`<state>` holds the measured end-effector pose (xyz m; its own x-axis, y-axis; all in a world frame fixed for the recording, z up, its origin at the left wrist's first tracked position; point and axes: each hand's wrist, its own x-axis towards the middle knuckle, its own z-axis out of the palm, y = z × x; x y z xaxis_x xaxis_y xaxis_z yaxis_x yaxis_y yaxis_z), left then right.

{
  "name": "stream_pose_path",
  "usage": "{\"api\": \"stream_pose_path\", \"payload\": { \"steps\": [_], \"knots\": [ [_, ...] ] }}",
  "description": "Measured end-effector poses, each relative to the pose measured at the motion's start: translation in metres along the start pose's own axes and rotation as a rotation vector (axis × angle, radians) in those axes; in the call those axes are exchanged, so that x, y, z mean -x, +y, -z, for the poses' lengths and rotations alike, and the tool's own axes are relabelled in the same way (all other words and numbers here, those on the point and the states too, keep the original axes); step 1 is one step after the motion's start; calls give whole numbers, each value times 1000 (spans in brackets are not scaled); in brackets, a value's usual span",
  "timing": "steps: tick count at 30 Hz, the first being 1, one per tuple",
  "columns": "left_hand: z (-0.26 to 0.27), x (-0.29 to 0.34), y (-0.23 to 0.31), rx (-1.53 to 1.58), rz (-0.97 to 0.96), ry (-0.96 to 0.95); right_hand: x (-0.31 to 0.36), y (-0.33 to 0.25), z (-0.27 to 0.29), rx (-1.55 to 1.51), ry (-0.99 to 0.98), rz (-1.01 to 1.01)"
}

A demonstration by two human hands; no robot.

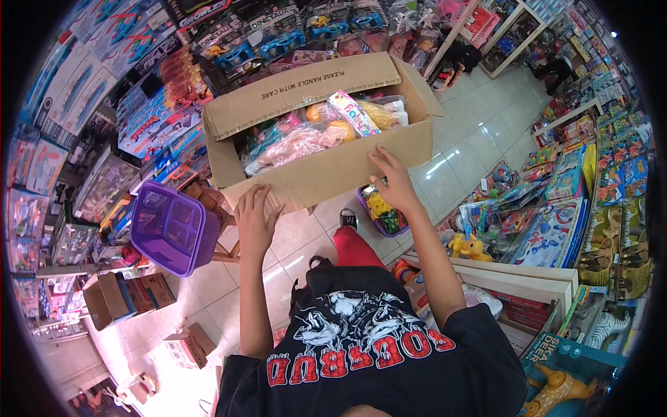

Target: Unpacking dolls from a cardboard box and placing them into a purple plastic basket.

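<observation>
A large cardboard box (306, 187) stands in front of me with its top folded open. Inside lie dolls in clear plastic bags (299, 146), one in pale pink, and a packet with a colourful printed card (353, 113) on top. My left hand (257, 215) rests with fingers extended on the box's near side, toward its left corner. Against the near side, further right and higher up, my right hand (394, 182) lies with its fingers apart. Neither hand has anything else in it.
A purple plastic basket (170, 229) stands left of the box, and another basket with yellow packets (381, 208) sits on the floor to the right. Smaller cartons (191, 345) are at lower left. Packed toy shelves (278, 35) line the far side, left and right.
</observation>
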<state>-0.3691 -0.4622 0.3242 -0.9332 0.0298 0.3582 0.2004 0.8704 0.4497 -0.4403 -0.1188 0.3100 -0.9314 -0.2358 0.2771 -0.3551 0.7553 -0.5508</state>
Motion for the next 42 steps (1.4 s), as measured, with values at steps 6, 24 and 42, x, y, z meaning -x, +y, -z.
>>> {"api": "stream_pose_path", "payload": {
  "steps": [6, 24, 42],
  "knots": [
    [-10, -46, 6, -35, 36, -20, -45, 12, 7, -111, 103, 22],
    [-107, -156, -36, 10, 239, -83, -189, 123, -9, 194, -137, 47],
    [-71, -229, -76, -431, 363, 240, -315, 145, 4, 75, 173, 151]
  ]
}}
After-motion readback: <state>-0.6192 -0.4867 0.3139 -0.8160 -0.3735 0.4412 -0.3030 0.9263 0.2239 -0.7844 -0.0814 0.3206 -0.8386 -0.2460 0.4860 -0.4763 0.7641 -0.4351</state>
